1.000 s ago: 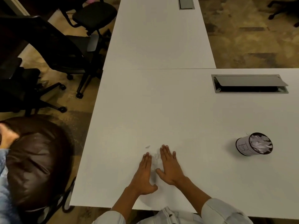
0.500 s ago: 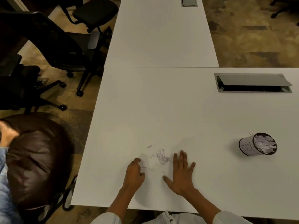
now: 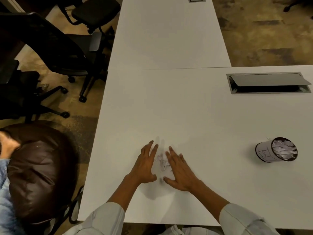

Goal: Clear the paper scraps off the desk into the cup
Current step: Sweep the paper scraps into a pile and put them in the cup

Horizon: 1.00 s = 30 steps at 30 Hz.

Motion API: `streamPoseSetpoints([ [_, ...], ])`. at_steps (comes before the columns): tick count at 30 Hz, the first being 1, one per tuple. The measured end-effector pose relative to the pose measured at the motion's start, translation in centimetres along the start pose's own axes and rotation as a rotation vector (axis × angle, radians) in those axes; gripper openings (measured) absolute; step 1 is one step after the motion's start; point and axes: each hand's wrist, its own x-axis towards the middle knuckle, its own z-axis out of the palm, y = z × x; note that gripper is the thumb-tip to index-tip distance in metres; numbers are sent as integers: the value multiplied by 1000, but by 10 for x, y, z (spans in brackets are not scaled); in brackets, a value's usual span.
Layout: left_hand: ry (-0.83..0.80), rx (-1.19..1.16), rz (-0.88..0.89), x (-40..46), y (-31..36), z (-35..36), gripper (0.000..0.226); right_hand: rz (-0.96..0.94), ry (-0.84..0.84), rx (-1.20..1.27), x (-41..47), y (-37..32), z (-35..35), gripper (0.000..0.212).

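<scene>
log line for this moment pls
left hand flat, open | right hand flat, open | paper scraps corralled between them | cup apart, right, holds scraps

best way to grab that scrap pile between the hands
Take the scraps as one bunch, closing in from both sides at desk level. They are small loose bits lying flat on the desk, so a pinch from above would likely leave some behind. The left hand and right hand already flank the pile with straight fingers; press together, scoop under, then carry to the cup.
</scene>
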Motion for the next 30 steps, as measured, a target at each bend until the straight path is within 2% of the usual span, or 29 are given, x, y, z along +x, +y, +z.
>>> streamPoseSetpoints([
  [2,-172,109,53,1,2,8,128,-34,-111,-132,0,-7,-2,90],
  [4,-253,180,47,-4,12,24,122,-20,-149,-213,1,-17,1,78],
  [6,-177,182,1,-16,24,43,105,-7,-132,-233,-4,-23,3,68],
  [9,-26,123,-69,-35,39,66,71,-91,-28,-291,-25,-18,3,66],
  [11,-49,150,-78,-45,45,76,63,-155,19,-334,-40,-11,7,65],
  [16,-127,309,-38,-56,62,74,65,-227,46,-394,-61,6,11,49],
  [20,-102,258,-57,-52,67,68,29,-144,23,-387,-60,3,-1,35],
  [22,-46,206,-106,-47,70,66,17,-61,31,-263,-56,2,0,24],
  [24,1,112,-156,-42,73,62,12,124,110,20,-57,-1,0,28],
  [27,4,82,-162,-37,84,55,12,302,434,441,-72,-1,-16,14],
  [29,0,90,-120,-33,92,51,21,420,600,592,-90,8,-32,9],
  [30,-16,64,-108,-30,95,53,18,479,651,638,-100,16,-43,9],
])
